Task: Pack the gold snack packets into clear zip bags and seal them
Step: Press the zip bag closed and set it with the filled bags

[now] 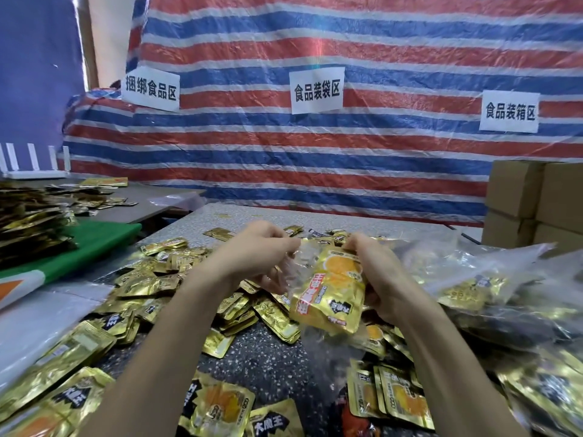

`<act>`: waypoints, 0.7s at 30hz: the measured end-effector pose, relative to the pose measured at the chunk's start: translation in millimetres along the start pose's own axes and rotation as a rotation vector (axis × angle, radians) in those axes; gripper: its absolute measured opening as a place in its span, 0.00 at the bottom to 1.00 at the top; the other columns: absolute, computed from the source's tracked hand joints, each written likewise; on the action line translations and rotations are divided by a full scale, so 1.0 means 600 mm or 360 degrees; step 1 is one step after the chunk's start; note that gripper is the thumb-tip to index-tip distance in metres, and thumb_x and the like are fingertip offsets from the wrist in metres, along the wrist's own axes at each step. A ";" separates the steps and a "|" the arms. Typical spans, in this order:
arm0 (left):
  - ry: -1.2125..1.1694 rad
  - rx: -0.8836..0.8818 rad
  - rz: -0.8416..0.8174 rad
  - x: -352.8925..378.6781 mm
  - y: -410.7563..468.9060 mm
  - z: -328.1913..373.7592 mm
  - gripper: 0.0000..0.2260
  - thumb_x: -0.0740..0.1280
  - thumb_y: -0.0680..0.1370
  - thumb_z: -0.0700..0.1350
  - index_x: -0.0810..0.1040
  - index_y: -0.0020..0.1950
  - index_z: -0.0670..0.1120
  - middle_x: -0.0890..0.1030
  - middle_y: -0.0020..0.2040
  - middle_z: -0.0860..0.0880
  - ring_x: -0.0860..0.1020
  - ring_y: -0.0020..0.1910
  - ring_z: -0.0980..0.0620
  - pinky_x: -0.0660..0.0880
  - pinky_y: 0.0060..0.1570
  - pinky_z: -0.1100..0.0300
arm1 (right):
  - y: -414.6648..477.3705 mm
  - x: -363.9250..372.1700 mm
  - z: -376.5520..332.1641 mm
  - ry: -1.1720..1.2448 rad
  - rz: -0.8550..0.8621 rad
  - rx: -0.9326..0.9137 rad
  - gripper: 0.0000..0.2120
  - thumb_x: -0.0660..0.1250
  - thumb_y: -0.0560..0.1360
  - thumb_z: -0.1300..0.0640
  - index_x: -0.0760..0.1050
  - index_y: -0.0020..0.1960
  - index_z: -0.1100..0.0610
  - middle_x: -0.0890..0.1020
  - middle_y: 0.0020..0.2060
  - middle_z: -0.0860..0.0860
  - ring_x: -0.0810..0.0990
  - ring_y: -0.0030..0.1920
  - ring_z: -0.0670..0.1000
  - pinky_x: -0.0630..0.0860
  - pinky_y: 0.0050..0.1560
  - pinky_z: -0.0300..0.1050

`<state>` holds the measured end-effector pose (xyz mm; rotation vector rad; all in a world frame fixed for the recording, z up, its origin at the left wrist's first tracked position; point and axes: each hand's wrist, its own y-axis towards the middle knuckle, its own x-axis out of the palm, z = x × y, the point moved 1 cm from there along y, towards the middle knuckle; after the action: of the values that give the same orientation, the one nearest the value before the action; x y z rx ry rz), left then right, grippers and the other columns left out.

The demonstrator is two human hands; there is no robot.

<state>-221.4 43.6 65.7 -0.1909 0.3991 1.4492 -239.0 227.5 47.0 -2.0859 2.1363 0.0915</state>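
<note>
1. Clear zip bag [303,257] held in the air above the table [268,367], mid-frame, mouth uppermost.
2. Gold snack packets [329,294] sit inside the bag, stacked together and tilted.
3. Left hand [262,247]: fingers curled, pinching the bag's top edge at its left end.
4. Right hand [375,269]: fingers curled, gripping the top edge at its right end.
5. Loose packets [164,279] lie scattered over the table beneath and around both arms.
6. Filled bags [473,288] are piled to the right.
7. Cardboard boxes [536,200] at far right; striped tarp [315,168] with paper signs [317,89] behind.
</note>
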 end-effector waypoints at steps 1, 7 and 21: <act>-0.0006 0.0008 0.0044 0.004 0.002 0.000 0.10 0.63 0.83 0.45 0.77 0.47 0.40 0.80 0.26 0.51 0.80 0.26 0.52 0.76 0.23 0.61 | 0.001 0.004 0.002 -0.0048 -0.0018 -0.0004 0.08 0.62 0.73 0.50 0.69 0.37 0.52 0.69 0.26 0.49 0.67 0.24 0.50 0.61 0.25 0.37; 0.0273 0.0205 0.0007 0.031 0.001 0.004 0.08 0.63 0.83 0.48 0.78 0.47 0.47 0.79 0.36 0.52 0.77 0.26 0.62 0.71 0.23 0.68 | 0.003 0.009 0.011 -0.0251 -0.0363 0.0128 0.10 0.71 0.74 0.49 0.77 0.50 0.55 0.75 0.36 0.54 0.71 0.31 0.52 0.60 0.32 0.45; -0.0088 0.0095 -0.0486 0.051 -0.012 0.005 0.34 0.79 0.65 0.59 0.69 0.64 0.52 0.78 0.55 0.56 0.82 0.46 0.64 0.78 0.40 0.64 | 0.021 -0.006 0.016 0.0234 0.0246 -0.0068 0.22 0.82 0.65 0.49 0.82 0.43 0.67 0.85 0.39 0.63 0.83 0.34 0.59 0.82 0.41 0.56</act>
<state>-211.7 72.2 55.9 -0.1560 0.3507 1.1385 -250.8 232.9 37.4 -2.0045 2.4003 0.0008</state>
